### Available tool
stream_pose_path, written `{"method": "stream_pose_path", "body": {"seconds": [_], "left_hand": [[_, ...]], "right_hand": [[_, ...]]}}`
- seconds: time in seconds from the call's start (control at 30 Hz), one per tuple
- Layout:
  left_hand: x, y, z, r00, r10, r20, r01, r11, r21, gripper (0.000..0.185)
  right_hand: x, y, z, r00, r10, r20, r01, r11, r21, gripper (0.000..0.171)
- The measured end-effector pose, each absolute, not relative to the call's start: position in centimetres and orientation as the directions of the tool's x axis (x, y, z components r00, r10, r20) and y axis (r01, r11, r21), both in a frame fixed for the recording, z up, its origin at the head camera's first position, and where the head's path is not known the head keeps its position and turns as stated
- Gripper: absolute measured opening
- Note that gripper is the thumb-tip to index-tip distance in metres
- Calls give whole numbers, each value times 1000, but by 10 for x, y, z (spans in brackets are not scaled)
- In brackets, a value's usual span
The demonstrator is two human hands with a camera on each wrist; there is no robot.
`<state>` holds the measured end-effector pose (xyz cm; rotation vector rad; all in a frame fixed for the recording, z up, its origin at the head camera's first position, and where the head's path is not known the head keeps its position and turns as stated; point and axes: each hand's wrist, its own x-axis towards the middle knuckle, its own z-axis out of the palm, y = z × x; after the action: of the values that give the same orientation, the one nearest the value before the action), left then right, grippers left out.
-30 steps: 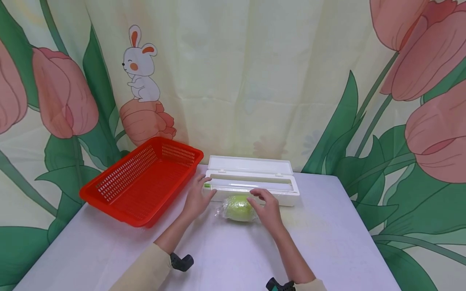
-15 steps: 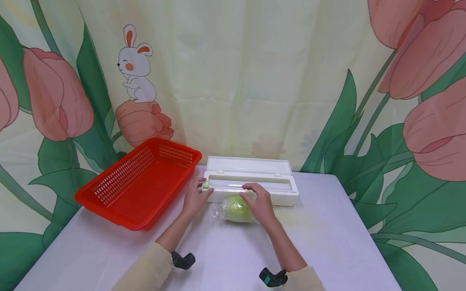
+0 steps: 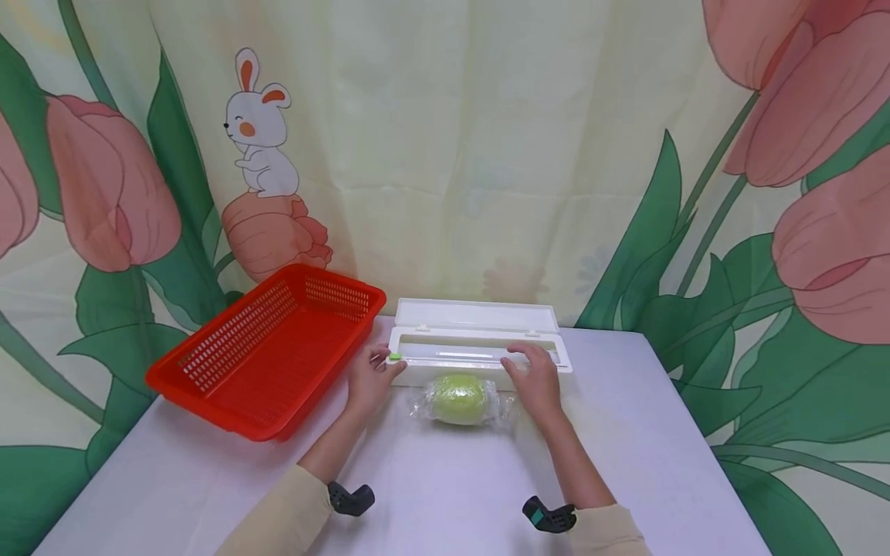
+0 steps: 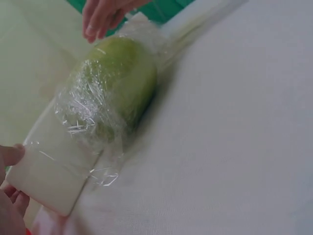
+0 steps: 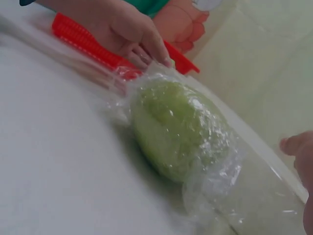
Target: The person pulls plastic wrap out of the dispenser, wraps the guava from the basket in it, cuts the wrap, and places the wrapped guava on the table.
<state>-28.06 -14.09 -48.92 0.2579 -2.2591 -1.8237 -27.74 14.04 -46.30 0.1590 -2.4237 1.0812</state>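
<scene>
A green fruit (image 3: 459, 399) in crinkled clear film lies before a long white cling film dispenser (image 3: 417, 376), whose lid (image 3: 476, 314) is raised. Loose film ends stick out on both sides of the fruit. My left hand (image 3: 371, 378) grips the dispenser's left end, its thumb by the green slide cutter (image 3: 395, 357); the left wrist view also shows the thumb and curled fingers (image 4: 18, 201) at that corner. Over the dispenser's front edge, toward its right end, hovers my right hand (image 3: 538, 386), thumb and forefinger spread and holding nothing.
A red plastic basket (image 3: 267, 432) with slotted sides stands at the left, close to my left hand. White cloth covers the table (image 3: 626, 432). Behind it hangs a curtain (image 3: 445, 154) printed with tulips and a rabbit.
My left hand has closed in on the dispenser's left end. My right hand moved left over the fruit, then right, away from it, uncovering the film's right end.
</scene>
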Motion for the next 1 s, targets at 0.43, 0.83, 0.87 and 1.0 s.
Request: {"method": "stream_pose_path", "body": {"seconds": [0.43, 0.83, 0.87, 1.0], "left_hand": [[-280, -142, -495, -941, -335, 45, -4, 146, 989, 29], [-285, -143, -491, -960, -279, 11, -18, 101, 995, 23], [-286, -143, -491, -964, -266, 9, -21, 112, 993, 21], [-289, -144, -490, -978, -206, 8, -24, 153, 988, 18]], "right_hand": [[-279, 184, -472, -944, 259, 206, 29, 685, -728, 47], [-280, 184, -473, -950, 274, 153, 64, 648, -759, 41], [-280, 184, -473, -949, 273, 159, 60, 650, -757, 40], [-279, 183, -472, -948, 278, 152, 68, 647, -759, 38]]}}
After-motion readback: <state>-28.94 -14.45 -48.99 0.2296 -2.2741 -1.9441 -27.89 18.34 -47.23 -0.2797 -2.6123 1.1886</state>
